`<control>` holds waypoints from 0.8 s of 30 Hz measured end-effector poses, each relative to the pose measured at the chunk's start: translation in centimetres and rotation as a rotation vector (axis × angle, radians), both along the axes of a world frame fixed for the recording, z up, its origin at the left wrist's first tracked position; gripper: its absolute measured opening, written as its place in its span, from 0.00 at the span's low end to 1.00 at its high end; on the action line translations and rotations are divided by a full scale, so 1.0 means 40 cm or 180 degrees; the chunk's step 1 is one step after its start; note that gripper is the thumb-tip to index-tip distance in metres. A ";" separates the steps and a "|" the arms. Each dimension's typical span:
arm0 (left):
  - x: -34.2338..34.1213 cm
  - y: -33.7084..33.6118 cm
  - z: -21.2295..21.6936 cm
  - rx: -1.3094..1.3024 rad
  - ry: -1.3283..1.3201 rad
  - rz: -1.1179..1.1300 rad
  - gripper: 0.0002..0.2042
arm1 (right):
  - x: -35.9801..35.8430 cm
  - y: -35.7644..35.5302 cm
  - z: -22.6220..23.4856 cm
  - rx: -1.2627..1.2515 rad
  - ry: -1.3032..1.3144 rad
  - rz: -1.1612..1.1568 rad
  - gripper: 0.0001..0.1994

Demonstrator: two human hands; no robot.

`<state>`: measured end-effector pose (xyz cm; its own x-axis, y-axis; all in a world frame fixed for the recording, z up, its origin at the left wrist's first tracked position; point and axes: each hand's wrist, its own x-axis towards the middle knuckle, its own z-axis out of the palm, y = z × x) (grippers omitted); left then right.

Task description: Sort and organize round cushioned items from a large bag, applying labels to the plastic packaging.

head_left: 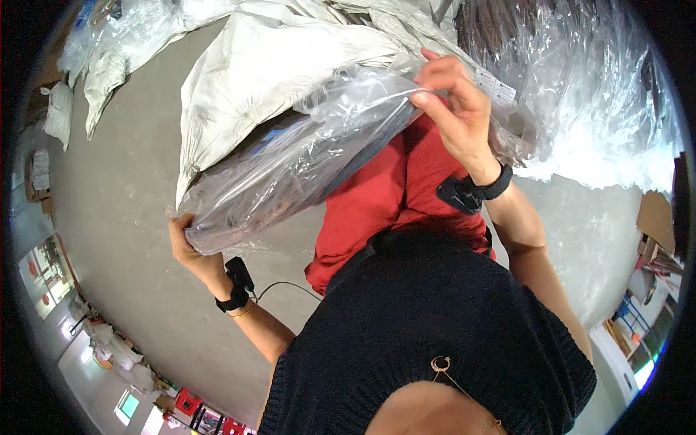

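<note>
A long clear plastic bag (290, 170) is stretched slantwise in front of me, from lower left to upper right. Its near left corner is pinched in my left hand (190, 246). My right hand (457, 101) grips the far right end of its edge between thumb and fingers. Something dark with a bit of blue shows through or behind the film; I cannot make out what it is. Just beyond the bag lies a large white woven sack (261, 65), its loose corner hanging down close to my left hand.
A big heap of clear plastic film (587, 94) rises at the right. More film (159, 29) and white sacking lie at the far left. Grey floor (138, 188) spreads around me. Cardboard (656, 217) stands at the right edge, red crates (188, 402) at the lower left.
</note>
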<state>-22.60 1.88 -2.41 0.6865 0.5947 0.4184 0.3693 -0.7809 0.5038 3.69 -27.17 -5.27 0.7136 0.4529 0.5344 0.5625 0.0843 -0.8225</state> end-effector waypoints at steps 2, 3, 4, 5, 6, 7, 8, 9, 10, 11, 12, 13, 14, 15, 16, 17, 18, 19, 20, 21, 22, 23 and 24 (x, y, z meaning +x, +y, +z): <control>0.004 0.001 -0.002 -0.0031 0.0023 -0.0004 0.12 | -0.003 -0.012 0.013 0.0026 -0.0048 -0.0092 0.04; 0.006 0.002 -0.002 -0.0007 0.0001 -0.0008 0.12 | 0.000 -0.017 0.013 0.0086 -0.0037 -0.0073 0.05; 0.009 0.003 -0.001 0.0019 -0.0023 -0.0010 0.12 | 0.007 -0.023 0.010 0.0074 -0.0039 -0.0070 0.05; 0.012 0.000 0.000 0.0010 -0.0025 0.0006 0.12 | 0.016 -0.028 0.002 0.0371 0.0065 -0.0203 0.07; 0.017 -0.004 0.004 0.0048 -0.0028 0.0004 0.12 | 0.022 -0.029 0.000 0.0672 0.0168 -0.0333 0.09; 0.022 -0.005 0.006 0.0089 -0.0034 0.0006 0.12 | 0.026 -0.028 0.008 0.1039 0.0244 -0.0373 0.14; 0.021 -0.001 0.007 0.0099 -0.0043 0.0051 0.12 | 0.020 -0.014 0.033 0.1047 0.0242 -0.0326 0.14; 0.018 0.004 0.004 0.0069 0.0036 0.0077 0.12 | -0.003 0.004 0.071 0.0586 -0.0083 0.0094 0.19; 0.018 0.009 0.003 0.0042 0.0111 0.0109 0.12 | -0.028 0.027 0.106 0.0130 -0.0418 0.0515 0.25; 0.021 0.010 0.010 0.0065 0.0108 0.0183 0.12 | -0.062 0.063 0.134 -0.0559 -0.0879 0.0839 0.30; 0.045 0.008 0.019 0.0122 0.0102 0.0040 0.12 | -0.087 0.101 0.156 -0.1264 -0.1371 0.1124 0.36; 0.067 0.007 0.028 0.0182 0.0094 -0.0095 0.12 | -0.101 0.136 0.154 -0.1474 -0.1496 0.1236 0.39; 0.088 0.010 0.032 0.0301 0.0085 -0.0151 0.13 | -0.114 0.167 0.140 -0.1681 -0.1633 0.1349 0.43; 0.109 0.011 0.038 0.0430 0.0064 -0.0208 0.13 | -0.104 0.191 0.130 -0.1950 -0.1816 0.0975 0.37; 0.122 0.014 0.033 0.0400 -0.0024 -0.0138 0.16 | -0.080 0.211 0.113 -0.2369 -0.1743 0.0683 0.27; 0.127 0.021 0.028 0.0368 -0.0192 -0.0134 0.19 | -0.057 0.227 0.094 -0.2133 -0.1753 0.0577 0.22; 0.120 0.027 0.032 0.0347 -0.0366 -0.0131 0.22 | -0.038 0.241 0.089 -0.1888 -0.1761 0.0475 0.18; 0.106 0.030 0.034 0.0386 -0.0423 -0.0049 0.22 | -0.023 0.253 0.096 -0.1853 -0.1676 0.0450 0.16; 0.104 0.034 0.022 0.0309 -0.0881 -0.0041 0.25 | -0.003 0.258 0.102 -0.1856 -0.1595 0.0375 0.14; 0.102 0.039 0.016 0.0248 -0.1350 -0.0046 0.28 | 0.023 0.262 0.104 -0.1837 -0.1506 0.0200 0.13; 0.087 0.045 -0.003 0.0276 -0.1445 -0.0031 0.28 | 0.046 0.267 0.106 -0.1812 -0.1415 0.0022 0.13; 0.056 0.048 -0.037 -0.0212 -0.1530 0.0354 0.28 | 0.063 0.280 0.113 -0.1636 -0.1006 -0.0026 0.13; 0.031 0.050 -0.077 -0.0717 -0.1618 0.0728 0.29 | 0.057 0.295 0.139 -0.1608 -0.1102 -0.0002 0.13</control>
